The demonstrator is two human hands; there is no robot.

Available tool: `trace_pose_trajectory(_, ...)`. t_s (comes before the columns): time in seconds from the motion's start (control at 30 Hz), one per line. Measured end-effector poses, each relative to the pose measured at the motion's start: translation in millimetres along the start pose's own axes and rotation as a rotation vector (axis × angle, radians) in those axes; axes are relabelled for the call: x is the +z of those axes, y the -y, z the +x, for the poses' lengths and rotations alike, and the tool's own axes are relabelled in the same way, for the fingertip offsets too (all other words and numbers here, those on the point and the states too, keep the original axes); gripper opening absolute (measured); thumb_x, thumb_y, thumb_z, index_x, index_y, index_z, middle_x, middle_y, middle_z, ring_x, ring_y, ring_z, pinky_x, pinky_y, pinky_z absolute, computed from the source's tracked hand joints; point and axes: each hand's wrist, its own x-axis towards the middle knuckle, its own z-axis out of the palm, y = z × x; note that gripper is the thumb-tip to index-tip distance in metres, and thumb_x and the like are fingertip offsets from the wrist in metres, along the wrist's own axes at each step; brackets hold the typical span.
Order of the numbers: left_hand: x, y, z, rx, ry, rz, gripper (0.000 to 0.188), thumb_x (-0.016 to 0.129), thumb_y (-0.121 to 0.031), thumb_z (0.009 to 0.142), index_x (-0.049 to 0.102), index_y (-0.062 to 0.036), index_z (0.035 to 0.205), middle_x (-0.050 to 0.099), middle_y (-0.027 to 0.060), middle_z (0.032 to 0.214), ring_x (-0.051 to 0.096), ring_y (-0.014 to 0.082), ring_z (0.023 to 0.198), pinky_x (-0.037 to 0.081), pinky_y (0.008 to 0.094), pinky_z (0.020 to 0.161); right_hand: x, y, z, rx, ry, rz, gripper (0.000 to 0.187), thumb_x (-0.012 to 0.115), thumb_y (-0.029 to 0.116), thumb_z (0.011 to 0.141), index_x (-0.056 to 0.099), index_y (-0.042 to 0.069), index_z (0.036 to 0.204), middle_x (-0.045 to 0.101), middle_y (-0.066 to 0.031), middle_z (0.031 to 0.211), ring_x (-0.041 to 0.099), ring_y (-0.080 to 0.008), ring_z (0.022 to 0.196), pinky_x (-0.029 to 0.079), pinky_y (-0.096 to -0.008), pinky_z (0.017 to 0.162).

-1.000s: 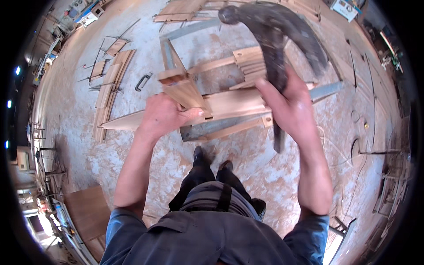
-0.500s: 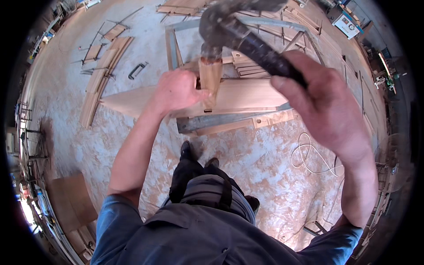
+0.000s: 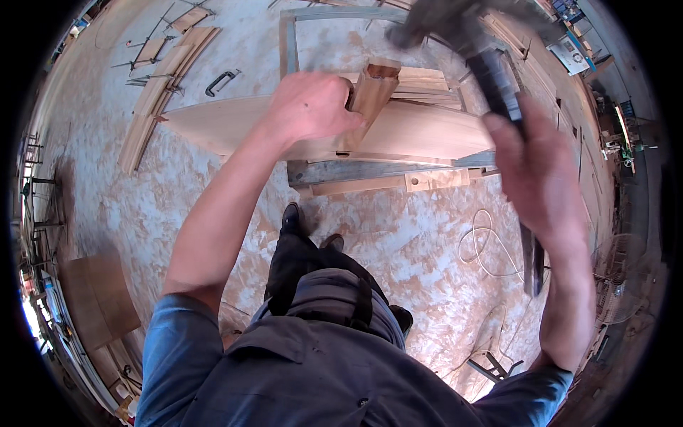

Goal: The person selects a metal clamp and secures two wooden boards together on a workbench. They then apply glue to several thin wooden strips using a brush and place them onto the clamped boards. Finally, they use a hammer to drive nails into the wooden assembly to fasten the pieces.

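My left hand [image 3: 311, 107] is closed around a squared wooden block [image 3: 378, 87], which stands tilted over a long pale board with a pointed left end [image 3: 427, 135]. The block's upper end is dark and battered. A small dark slot [image 3: 343, 154] shows in the board near the block's foot; the foot itself is partly hidden by my fingers. My right hand [image 3: 544, 171] grips a hammer [image 3: 496, 80] by its dark handle, with the handle's end sticking out below my fist. The blurred hammer head is raised, apart from the block, beyond it and to the right.
A grey metal frame [image 3: 288, 46] lies beneath and behind the board, with a holed wooden rail [image 3: 436, 180] at its near side. Clamped boards [image 3: 162, 82] and a loose C-clamp [image 3: 223, 82] are on the floor at left. A pale cord [image 3: 478, 235] loops at right.
The hammer has lifted off the block's top and swung up to the right with my right hand. The block now leans more to the right, still in my left hand.
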Motion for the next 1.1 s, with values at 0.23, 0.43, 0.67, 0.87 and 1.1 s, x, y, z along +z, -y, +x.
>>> trace_pose_trajectory(0.23, 2, 0, 0, -0.006, 0.029, 0.025, 0.042, 0.071, -0.042, 0.072, 0.069, -0.0013, 0.083, 0.068, 0.0178, 0.080, 0.066, 0.0347, 0.080, 0.053, 0.0423, 0.074, -2, -1, -2, -0.041, -0.017, -0.007, 0.028, 0.063, 0.028, 0.093, 0.055, 0.002, 0.087, 0.051, -0.0095, 0.055, 0.049, -0.0180, 0.048, 0.040, -0.0356, 0.048)
trace_pose_trajectory(0.43, 1, -4, 0, 0.015, 0.040, 0.068, 0.036, 0.069, -0.039, 0.072, 0.071, -0.0051, 0.083, 0.070, 0.0144, 0.085, 0.067, 0.0321, 0.083, 0.053, 0.0413, 0.076, 25, -18, -9, -0.106, 0.077, -0.192, 0.030, 0.063, 0.029, 0.093, 0.053, 0.001, 0.087, 0.053, -0.0171, 0.056, 0.049, -0.0336, 0.049, 0.042, -0.0425, 0.051)
trace_pose_trajectory(0.67, 4, 0, -3, -0.004, 0.028, 0.064, 0.046, 0.074, -0.044, 0.072, 0.068, 0.0000, 0.082, 0.068, 0.0182, 0.079, 0.067, 0.0349, 0.082, 0.052, 0.0428, 0.075, 30, -4, -12, 0.051, -0.038, -0.029, 0.031, 0.060, 0.030, 0.094, 0.053, 0.000, 0.088, 0.056, -0.0180, 0.058, 0.057, -0.0259, 0.051, 0.045, -0.0421, 0.052)
trace_pose_trajectory(0.87, 5, -4, -4, 0.054, -0.015, 0.081, 0.045, 0.073, -0.044, 0.073, 0.067, -0.0002, 0.083, 0.068, 0.0188, 0.079, 0.067, 0.0351, 0.081, 0.052, 0.0425, 0.075, 25, -13, -13, -0.051, 0.048, -0.190, 0.032, 0.060, 0.030, 0.094, 0.054, -0.001, 0.087, 0.058, -0.0178, 0.062, 0.059, -0.0317, 0.054, 0.043, -0.0441, 0.051)
trace_pose_trajectory(1.1, 4, -3, -6, 0.022, -0.008, 0.092, 0.046, 0.073, -0.044, 0.072, 0.068, 0.0004, 0.085, 0.068, 0.0190, 0.078, 0.067, 0.0346, 0.079, 0.053, 0.0428, 0.073, 42, -21, -15, -0.111, -0.054, -0.109, 0.031, 0.061, 0.027, 0.093, 0.053, -0.001, 0.084, 0.059, -0.0188, 0.062, 0.059, -0.0378, 0.056, 0.043, -0.0442, 0.050)
